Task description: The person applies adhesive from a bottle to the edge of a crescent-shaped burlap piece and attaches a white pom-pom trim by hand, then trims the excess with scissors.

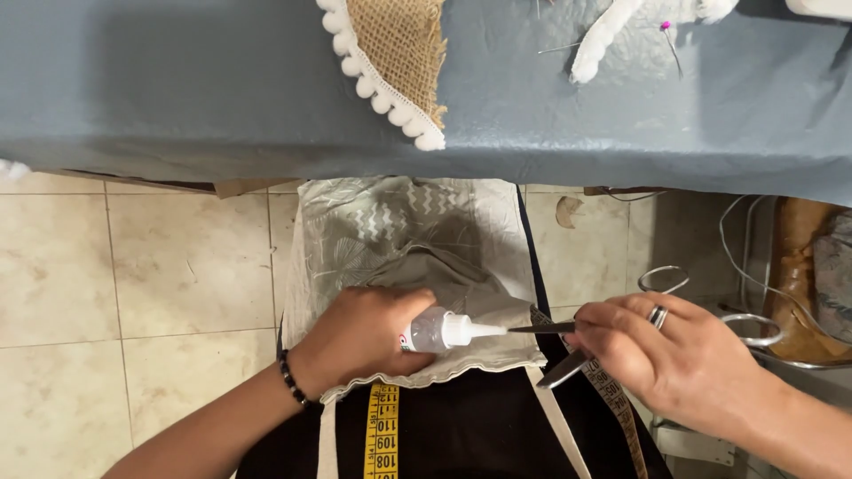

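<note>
My left hand [359, 335] grips a small clear glue bottle [441, 330] with a white nozzle that points right. My right hand [661, 353] holds metal scissors [568, 341] by the blades, and their tip touches the end of the nozzle. The scissor handles [664, 280] stick out behind my right hand. Both hands hover over a folded piece of grey patterned fabric [404, 232] that lies on my lap. A yellow measuring tape [382, 433] hangs down over my dark apron below the hands.
A table under a blue-grey cloth [204, 89] fills the top of the view. On it lie a burlap piece with white pom-pom trim [395, 62], more white trim [596, 44] and a pink-headed pin [666, 28]. Beige floor tiles [133, 266] spread out at the left. Wires and brown clutter [799, 284] are at the right.
</note>
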